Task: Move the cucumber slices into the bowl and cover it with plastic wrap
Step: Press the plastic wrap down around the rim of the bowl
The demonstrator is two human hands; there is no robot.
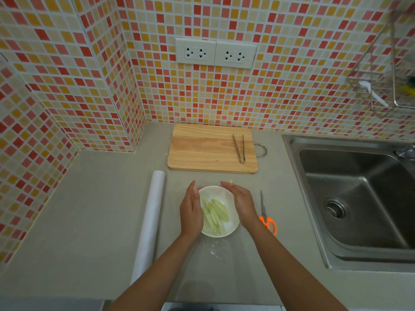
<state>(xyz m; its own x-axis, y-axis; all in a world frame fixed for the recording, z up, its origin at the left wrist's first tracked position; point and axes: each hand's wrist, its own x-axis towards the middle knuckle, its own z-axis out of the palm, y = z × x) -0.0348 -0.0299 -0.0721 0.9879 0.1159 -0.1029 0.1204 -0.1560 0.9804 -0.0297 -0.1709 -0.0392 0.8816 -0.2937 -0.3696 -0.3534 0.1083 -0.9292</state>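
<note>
Head view looks down on a grey table [94, 209] set into a corner of mosaic-tiled wall. Toward the left edge of the table lies a long white roll of plastic wrap [150, 223], its length running from the near edge toward the far wall. Just right of it, near the middle of the table, stands the white bowl [221, 231] with the pale green cucumber slices [216, 213] lying inside it. The left hand [190, 212] rests against the bowl's left rim, fingers straight and together, palm turned toward the bowl. The right hand [240, 200] lies against the right rim in the same way, fingers straight and loosely spread, curving over the far edge of the bowl. Neither hand is closed around anything. A sheet of clear plastic wrap [214, 248] shows as crumpled, shiny film on the table just at the near side of the bowl; whether it already spans the bowl's mouth cannot be told for sure. Beyond the bowl, toward the far edge of the table, sits a wooden cutting board [202, 149] with metal tongs [239, 148] lying on its right part. Just right of the right hand lie scissors [266, 215] with orange handles, blades pointing to the far edge. At the right edge of the table is a steel sink [359, 198].
</note>
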